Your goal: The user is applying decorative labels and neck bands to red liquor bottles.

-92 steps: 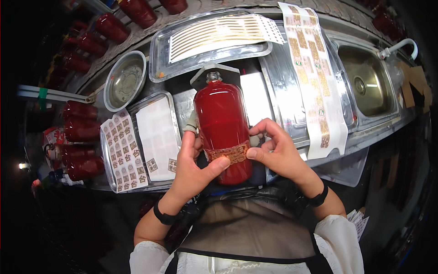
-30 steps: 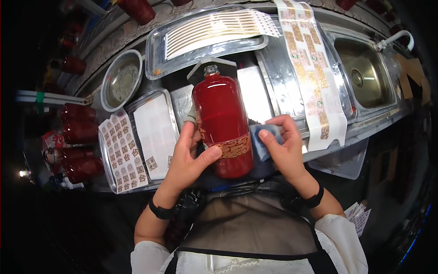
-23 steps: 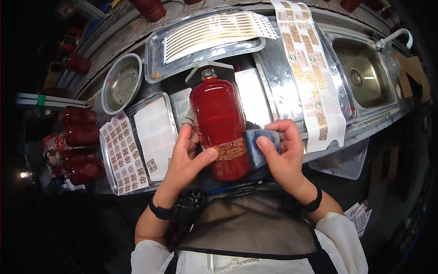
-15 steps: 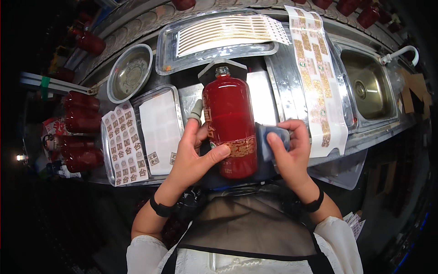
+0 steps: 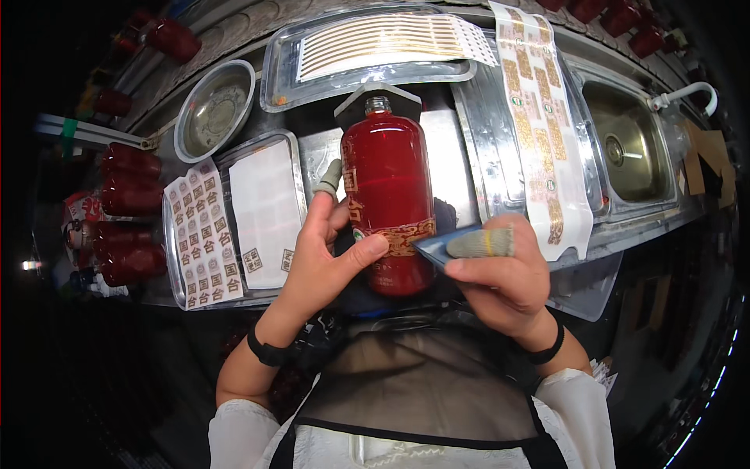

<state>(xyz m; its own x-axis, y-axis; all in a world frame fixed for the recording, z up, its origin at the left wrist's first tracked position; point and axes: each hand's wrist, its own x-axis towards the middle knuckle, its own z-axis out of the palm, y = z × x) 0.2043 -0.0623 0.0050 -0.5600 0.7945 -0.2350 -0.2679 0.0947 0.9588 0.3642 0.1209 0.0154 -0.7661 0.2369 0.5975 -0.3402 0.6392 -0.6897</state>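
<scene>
A red glass bottle [image 5: 388, 176] lies in front of me, its clear neck away from me against a grey angled support [image 5: 408, 103]. Gold characters run along its left side, and an ornate gold band [image 5: 405, 237] wraps its lower part. My left hand [image 5: 320, 262] grips the bottle from the left, thumb pressed on the band, a grey finger cover on one finger. Between the thumb and covered forefinger of my right hand [image 5: 508, 277] is a flat blue scraper [image 5: 439, 248]. The scraper's tip meets the right end of the band.
Left stand a metal bowl [image 5: 215, 109] and a tray with decal sheets [image 5: 205, 242]. A far tray [image 5: 277, 95] bears gold-striped sheets. Right are a long gold decal strip [image 5: 547, 141] and a sink [image 5: 625, 144] with a white tap. Red bottles [image 5: 129, 195] stand at far left.
My right hand has turned over and brought the scraper from beside the bottle to the band's right end. My left hand keeps its grip. Bottles along the far side have shifted right.
</scene>
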